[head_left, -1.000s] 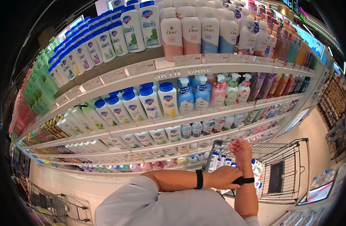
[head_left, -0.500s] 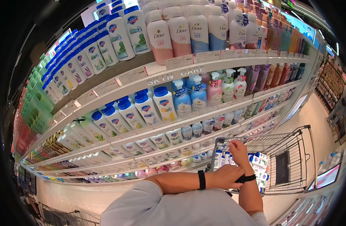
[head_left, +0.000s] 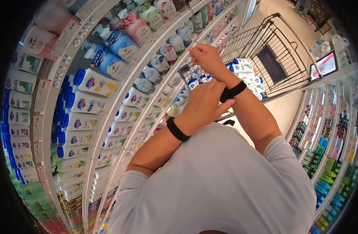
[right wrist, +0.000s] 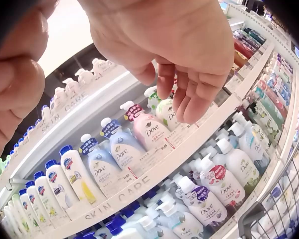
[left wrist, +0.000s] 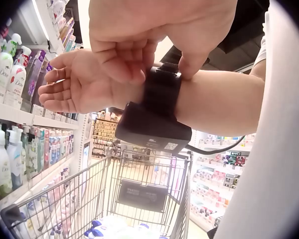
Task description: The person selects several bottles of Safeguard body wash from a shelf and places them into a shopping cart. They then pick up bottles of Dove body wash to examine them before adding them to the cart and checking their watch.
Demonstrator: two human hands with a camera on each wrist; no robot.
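**Two hands meet at a wrist strap above a shopping cart**

Several long white store shelves [head_left: 54, 74] curve along the person's left side, and one front edge bears the words "SKIN CARE". White bottles with blue caps [head_left: 89, 82] lie in rows on one shelf. Pale blue and pink Dove pump bottles [right wrist: 120, 149] stand behind that lettered front edge.

A grey wire shopping cart [head_left: 292, 58] stands ahead of the person, just beside the shelves. Small white bottles with blue caps [head_left: 241, 68] lie in its basket, at the end nearest the hands. The person's light grey short-sleeved shirt [head_left: 218, 183] fills the lower part of the head view.

Both forearms are raised and crossed above the near rim of the cart. The right hand [head_left: 204, 58] is held highest, over that rim. Its fingers [right wrist: 189, 94] hang loosely curled and apart, and they hold nothing.

The left hand [head_left: 204, 103] lies across the right wrist. Its fingers and thumb are curled round the black wrist strap [head_left: 233, 91] there and pinch it from both sides. In the left wrist view, a black box-shaped device [left wrist: 149, 132] sits on this strap at the underside of the right wrist, with a thin black cable leaving it. A second black band [head_left: 177, 129] circles the left wrist, untouched.
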